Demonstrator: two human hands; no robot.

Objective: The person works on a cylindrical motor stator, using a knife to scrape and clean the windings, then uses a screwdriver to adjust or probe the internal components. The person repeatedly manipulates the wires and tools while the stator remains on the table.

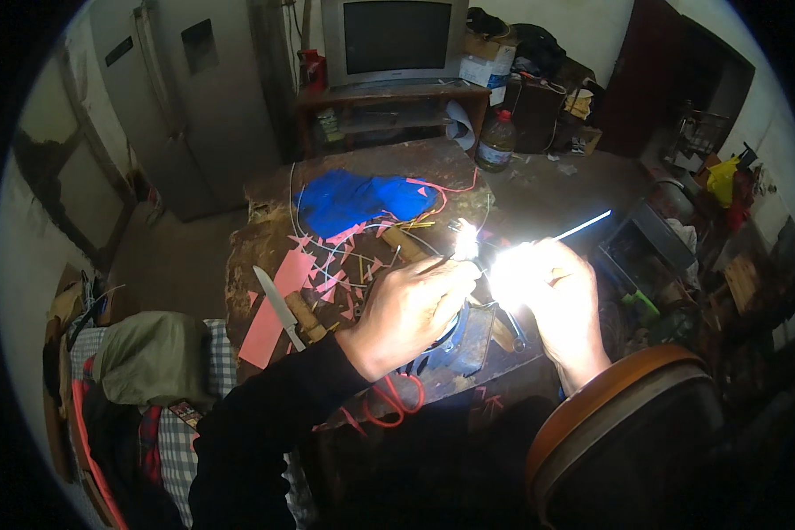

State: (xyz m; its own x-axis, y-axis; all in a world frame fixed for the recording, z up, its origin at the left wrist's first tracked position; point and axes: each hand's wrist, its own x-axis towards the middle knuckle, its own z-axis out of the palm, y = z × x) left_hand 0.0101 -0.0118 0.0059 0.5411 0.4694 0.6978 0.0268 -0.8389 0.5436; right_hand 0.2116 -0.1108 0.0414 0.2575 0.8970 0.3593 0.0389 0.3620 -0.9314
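Hands meet over the middle of a small dark worktable (265, 238), directly under a strong lamp beam, so the work sits in the brightest spot. The left hand (411, 309), coming out of a black sleeve (274, 415), is curled shut around a thin dark tool or wire end (446, 259); its tip points right toward a small glaring part (465, 238). The right hand (556, 305) is closed as well, pinching something at the overexposed patch near its fingertips; what it grips cannot be made out through the glare. A thin white rod or wire (583, 227) runs up and right from that hand, clear of the table. Both hands hold the work raised just above the tabletop, probably for fine control.

Below the hands lies a dark flat metal piece (473, 340), and red wire (393, 397) loops off the near table edge. Cut pink paper scraps (327, 269) lie scattered left of the hands, with a larger pink strip (274, 314) and a knife (274, 305) just beside it, blade pointing far-left. A blue cloth (353, 199) rests at the far side of the table.

Farther off stand an old television (393, 40) on a wooden stand, a plastic bottle (496, 141) on the floor, and a grey refrigerator (194, 97) far left. A round brown stool (627, 424) sits near right.
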